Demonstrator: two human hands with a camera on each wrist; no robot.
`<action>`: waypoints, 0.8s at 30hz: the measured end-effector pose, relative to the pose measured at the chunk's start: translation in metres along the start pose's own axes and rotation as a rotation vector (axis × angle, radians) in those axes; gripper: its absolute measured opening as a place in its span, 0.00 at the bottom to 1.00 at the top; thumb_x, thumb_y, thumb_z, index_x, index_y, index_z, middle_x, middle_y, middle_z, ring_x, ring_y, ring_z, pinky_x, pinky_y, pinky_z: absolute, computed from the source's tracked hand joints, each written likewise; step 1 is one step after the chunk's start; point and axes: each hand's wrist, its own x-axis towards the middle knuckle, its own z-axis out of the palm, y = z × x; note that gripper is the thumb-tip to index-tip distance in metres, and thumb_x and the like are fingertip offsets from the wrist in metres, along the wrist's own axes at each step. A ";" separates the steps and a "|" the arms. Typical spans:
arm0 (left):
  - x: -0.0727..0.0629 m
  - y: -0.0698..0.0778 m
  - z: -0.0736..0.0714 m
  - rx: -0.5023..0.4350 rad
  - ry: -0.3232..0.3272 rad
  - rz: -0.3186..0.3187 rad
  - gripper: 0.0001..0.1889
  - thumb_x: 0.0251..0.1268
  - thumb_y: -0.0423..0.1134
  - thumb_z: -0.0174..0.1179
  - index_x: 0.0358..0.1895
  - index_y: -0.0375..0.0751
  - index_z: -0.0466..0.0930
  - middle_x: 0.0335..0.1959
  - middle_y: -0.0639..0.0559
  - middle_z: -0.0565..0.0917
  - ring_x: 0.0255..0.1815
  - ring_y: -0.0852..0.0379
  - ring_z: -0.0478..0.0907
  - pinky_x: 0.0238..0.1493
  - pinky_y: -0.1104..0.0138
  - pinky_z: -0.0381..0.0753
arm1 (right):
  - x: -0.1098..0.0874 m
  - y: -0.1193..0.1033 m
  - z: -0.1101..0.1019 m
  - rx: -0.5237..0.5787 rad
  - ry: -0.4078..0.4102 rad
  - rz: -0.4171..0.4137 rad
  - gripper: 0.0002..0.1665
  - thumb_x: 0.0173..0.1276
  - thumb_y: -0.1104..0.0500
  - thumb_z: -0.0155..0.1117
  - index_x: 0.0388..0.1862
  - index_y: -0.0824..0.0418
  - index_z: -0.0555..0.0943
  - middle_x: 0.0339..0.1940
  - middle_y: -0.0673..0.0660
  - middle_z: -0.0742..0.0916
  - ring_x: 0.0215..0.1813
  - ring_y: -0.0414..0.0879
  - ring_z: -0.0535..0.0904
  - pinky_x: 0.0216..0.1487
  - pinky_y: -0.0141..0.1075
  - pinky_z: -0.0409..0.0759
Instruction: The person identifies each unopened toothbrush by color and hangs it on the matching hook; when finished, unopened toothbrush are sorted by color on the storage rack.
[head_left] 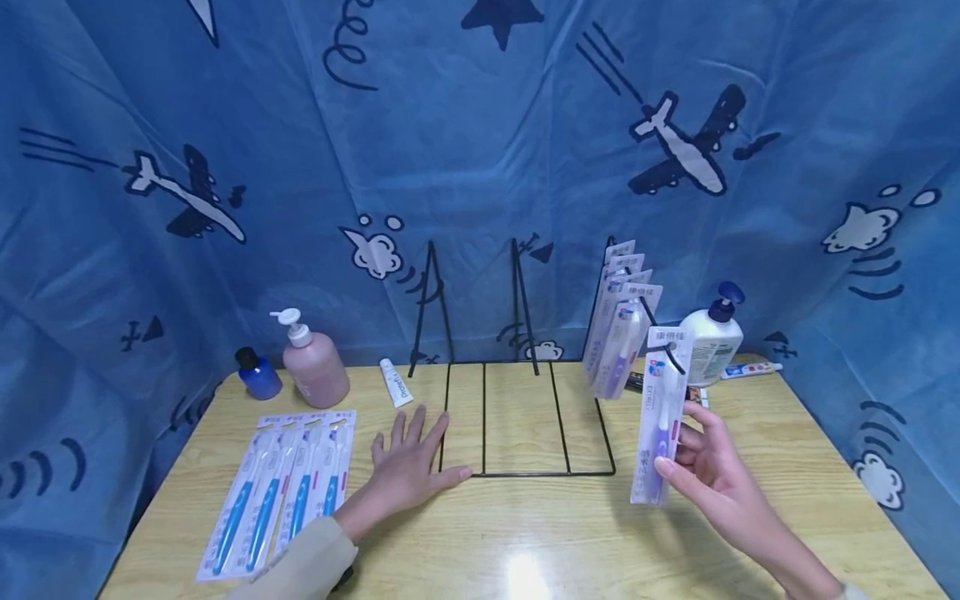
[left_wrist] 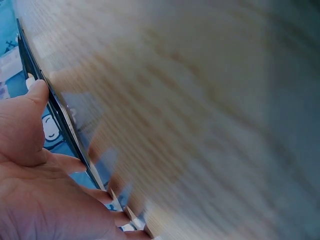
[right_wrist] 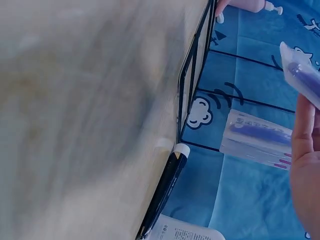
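In the head view, the desk (head_left: pixel 480 533) has a pale, yellowish wood grain, with a bright glare patch near the front. Blue cloth (head_left: pixel 450 167) printed with airplanes, clouds and a star surrounds its back and sides. A black wire rack (head_left: pixel 525 475) stands mid-desk. The left hand (head_left: pixel 408 471) spreads its straight fingers at the rack's left front corner, grasping nothing. The right hand (head_left: pixel 716 479) pinches a purple toothbrush pack (head_left: pixel 660 412) between thumb and fingers, upright at the rack's right-hand hook, the wire's tip showing against its upper part. Similar packs (head_left: pixel 626 342) hang just behind. Blue toothbrush packs (head_left: pixel 277 492) lie on the left; a pink pump bottle (head_left: pixel 318 375) and a white pump bottle (head_left: pixel 712 346) stand toward the back.

The left wrist view is mostly blurred wood grain, with the left hand's fingers along the rack's dark wire.

The right wrist view shows the desk steeply slanted, blue cloth beyond, a dark tube (right_wrist: pixel 165 187) with a white cap beside the rack, and the held pack at the right edge.
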 end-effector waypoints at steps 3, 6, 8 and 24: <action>-0.001 0.001 -0.002 0.000 0.003 0.001 0.52 0.73 0.71 0.63 0.89 0.45 0.58 0.89 0.31 0.49 0.87 0.23 0.41 0.73 0.20 0.43 | 0.014 0.010 0.002 0.026 0.008 -0.030 0.44 0.72 0.89 0.49 0.83 0.70 0.54 0.64 0.57 0.87 0.55 0.45 0.88 0.52 0.33 0.86; -0.002 0.001 -0.003 0.000 0.006 0.004 0.51 0.74 0.71 0.63 0.89 0.44 0.58 0.89 0.30 0.49 0.87 0.23 0.41 0.73 0.20 0.43 | 0.027 0.017 0.004 0.004 0.043 -0.011 0.39 0.74 0.87 0.51 0.80 0.72 0.57 0.64 0.55 0.86 0.57 0.44 0.88 0.53 0.33 0.86; -0.002 0.000 -0.002 -0.002 0.004 0.006 0.51 0.74 0.70 0.63 0.89 0.44 0.58 0.89 0.30 0.49 0.87 0.23 0.41 0.73 0.20 0.42 | 0.033 0.021 0.004 -0.013 0.073 0.016 0.35 0.75 0.86 0.52 0.77 0.71 0.60 0.63 0.53 0.86 0.59 0.43 0.87 0.54 0.32 0.86; -0.001 0.002 -0.004 0.025 0.009 0.006 0.51 0.74 0.71 0.63 0.89 0.45 0.58 0.89 0.31 0.49 0.87 0.23 0.40 0.74 0.20 0.42 | 0.051 0.045 0.000 -0.336 0.183 0.186 0.29 0.80 0.72 0.63 0.74 0.74 0.66 0.59 0.67 0.84 0.55 0.39 0.81 0.54 0.26 0.80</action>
